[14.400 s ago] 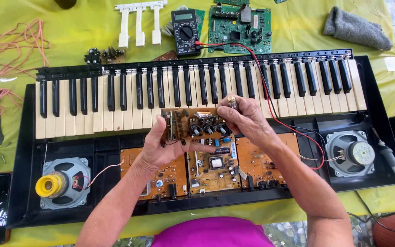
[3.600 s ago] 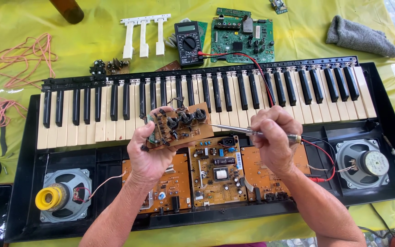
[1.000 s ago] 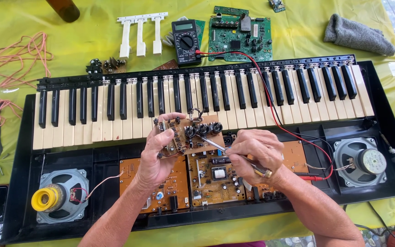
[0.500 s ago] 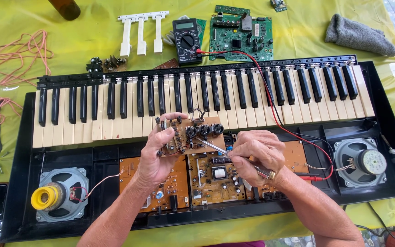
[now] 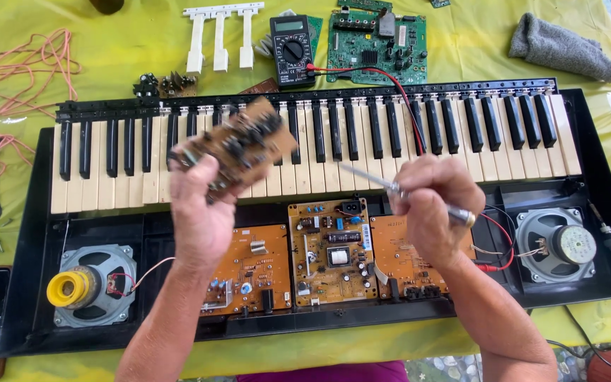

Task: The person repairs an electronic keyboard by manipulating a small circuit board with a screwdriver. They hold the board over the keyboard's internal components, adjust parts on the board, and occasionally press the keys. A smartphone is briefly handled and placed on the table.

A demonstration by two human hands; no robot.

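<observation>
- The table has a yellow-green cover, and a black opened keyboard lies across it, with the white and black keys at the far side.
- Inside the keyboard case, three brown circuit boards sit in a row between a left speaker with a yellow centre and a right speaker.
- Beyond the keys lie a green circuit board, a black multimeter, three loose white keys and a grey cloth.
- The left hand is raised over the keys; its fingers are closed around a small brown circuit board, which is tilted and blurred.
- The right hand is closed around a thin metal tool; the tip points to the left, near the small board but apart from it.
</observation>
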